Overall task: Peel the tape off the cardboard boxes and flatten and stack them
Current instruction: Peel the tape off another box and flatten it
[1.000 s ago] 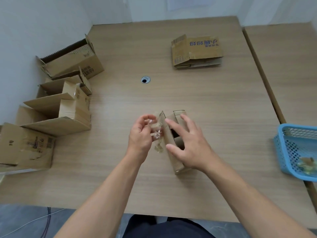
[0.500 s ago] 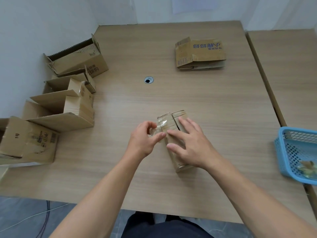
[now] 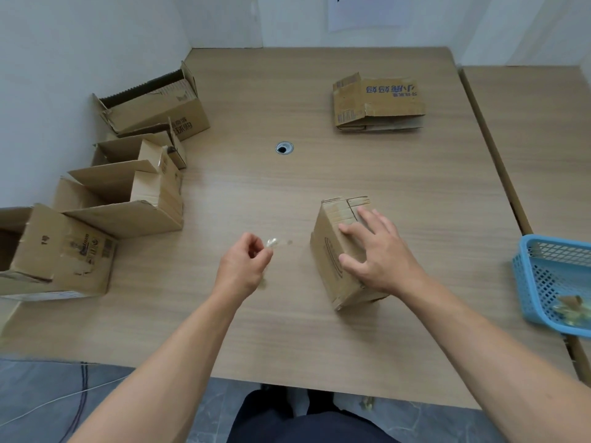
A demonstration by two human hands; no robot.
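Main table (image 3: 399,174): light wood-grain laminate top, set into a corner, with a round cable hole (image 3: 284,148) ringed in metal towards the rear. A second table (image 3: 537,129) of matching finish abuts its right edge. Walls (image 3: 64,59) are plain white; a white paper sheet (image 3: 367,11) is fixed to the rear wall. Floor (image 3: 48,394) is grey, marbled tile. A thin white cable (image 3: 38,407) lies across it. Lighting is even and soft.
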